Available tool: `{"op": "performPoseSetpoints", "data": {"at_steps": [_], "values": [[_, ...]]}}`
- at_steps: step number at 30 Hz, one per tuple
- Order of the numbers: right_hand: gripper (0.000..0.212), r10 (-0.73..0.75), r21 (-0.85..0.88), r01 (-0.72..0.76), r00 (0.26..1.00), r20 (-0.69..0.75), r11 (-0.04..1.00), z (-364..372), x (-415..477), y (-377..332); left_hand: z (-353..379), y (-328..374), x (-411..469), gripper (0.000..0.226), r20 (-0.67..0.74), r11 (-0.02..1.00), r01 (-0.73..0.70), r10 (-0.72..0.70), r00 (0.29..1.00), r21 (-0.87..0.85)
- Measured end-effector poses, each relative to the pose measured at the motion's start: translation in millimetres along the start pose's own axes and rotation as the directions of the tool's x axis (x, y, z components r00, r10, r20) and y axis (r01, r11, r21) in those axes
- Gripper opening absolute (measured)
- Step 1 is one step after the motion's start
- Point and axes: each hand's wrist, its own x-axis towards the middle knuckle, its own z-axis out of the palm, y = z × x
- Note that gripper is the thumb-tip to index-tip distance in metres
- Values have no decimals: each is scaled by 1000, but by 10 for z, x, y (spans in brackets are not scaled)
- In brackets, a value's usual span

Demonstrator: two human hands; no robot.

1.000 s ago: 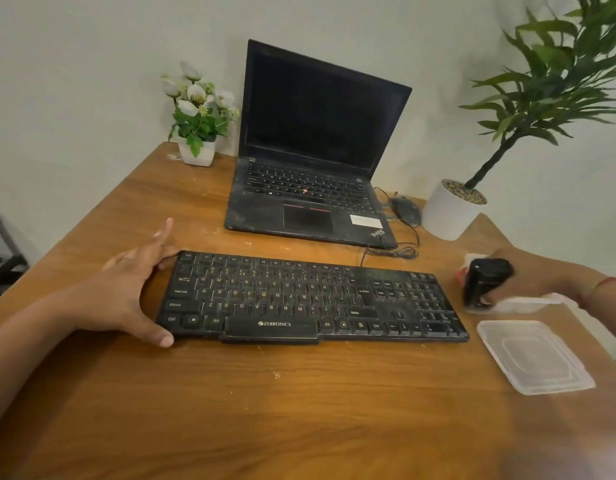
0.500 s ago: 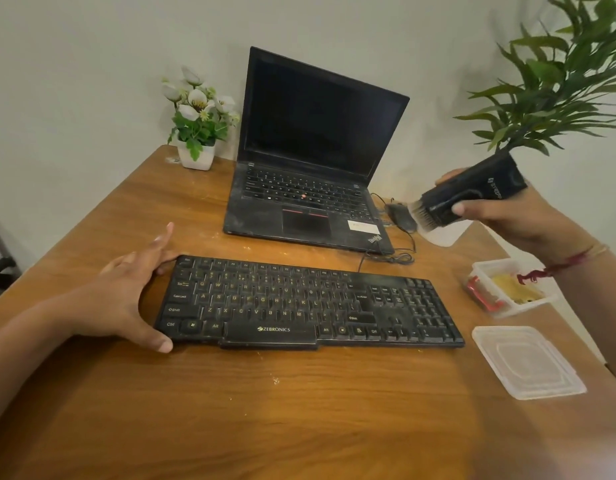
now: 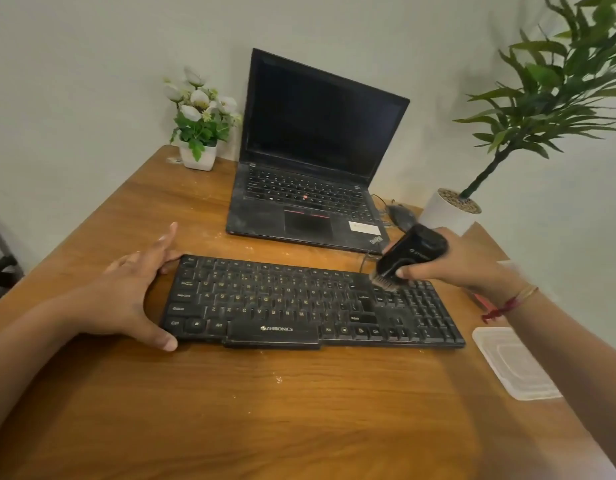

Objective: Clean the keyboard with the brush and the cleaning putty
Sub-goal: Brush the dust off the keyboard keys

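A dusty black keyboard (image 3: 299, 303) lies across the middle of the wooden table (image 3: 265, 410). My left hand (image 3: 126, 292) braces its left end, thumb at the front corner and fingers straight along the back corner. My right hand (image 3: 462, 261) grips a black brush (image 3: 408, 254), tilted so its bristles touch the keys at the keyboard's upper right, near the number pad. My right arm hides the putty container; only a red bit shows below my wrist.
An open black laptop (image 3: 310, 181) stands behind the keyboard, with a mouse (image 3: 400, 214) and cable to its right. A small flower pot (image 3: 199, 157) sits back left, a potted plant (image 3: 448, 209) back right. A clear plastic lid (image 3: 510, 362) lies right of the keyboard.
My right hand lifted the brush from beside the putty container, raised it, then brought it down onto the keyboard's upper right keys. My left hand has stayed in place.
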Motion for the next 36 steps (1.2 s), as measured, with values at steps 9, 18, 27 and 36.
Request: {"op": "performPoseSetpoints", "data": {"at_steps": [9, 18, 27, 36], "values": [[33, -258, 26, 257, 955, 148, 966, 1384, 813, -914, -38, 91, -57, 151, 18, 999, 27, -27, 999, -33], [26, -307, 4, 315, 923, 232, 949, 1890, 1101, -1511, -13, 43, -21, 147, -45, 1000, -25, 25, 999, -4], [24, -233, -132, 293, 909, 345, 947, 1665, 997, -1372, 10, 20, -1, 153, -13, 999, -27, 26, 1000, -26], [49, -38, -171, 98, 945, 326, 980, 956, 622, -577, -3, 46, -1, 153, 11, 1000, -10, 10, 1000, -30]]}}
